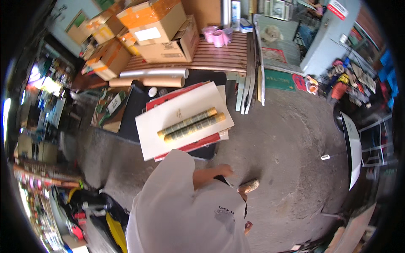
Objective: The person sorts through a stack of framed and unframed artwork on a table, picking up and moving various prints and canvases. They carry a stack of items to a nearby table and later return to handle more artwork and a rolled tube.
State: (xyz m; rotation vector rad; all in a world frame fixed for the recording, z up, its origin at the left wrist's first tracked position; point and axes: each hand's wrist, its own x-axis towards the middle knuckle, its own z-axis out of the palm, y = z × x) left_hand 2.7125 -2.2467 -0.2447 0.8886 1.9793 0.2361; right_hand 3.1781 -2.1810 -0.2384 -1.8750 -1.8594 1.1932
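Note:
My left hand (225, 170) is in front of my white shirt (181, 211), its forearm bent across my body. It is blurred, so whether it holds anything does not show. Past my left sleeve, two rolls with yellow ends and a dark pattern, one the near roll (194, 127), the other the far roll (187, 122), lie side by side on a large white board (152, 130). Neither hand touches them. Under the board, red sheets (198, 144) stick out on a dark table (126, 126). My right hand (248, 227) shows only partly beside my shirt, low down.
Cardboard boxes (154, 21) and pink rolls (218, 39) stand on a slatted wooden bench (228, 55). A silver tube (156, 73) and a brown tube (147, 82) lie before it. A green doormat (278, 80) lies by the doorway. A motorbike (105, 215) stands at lower left.

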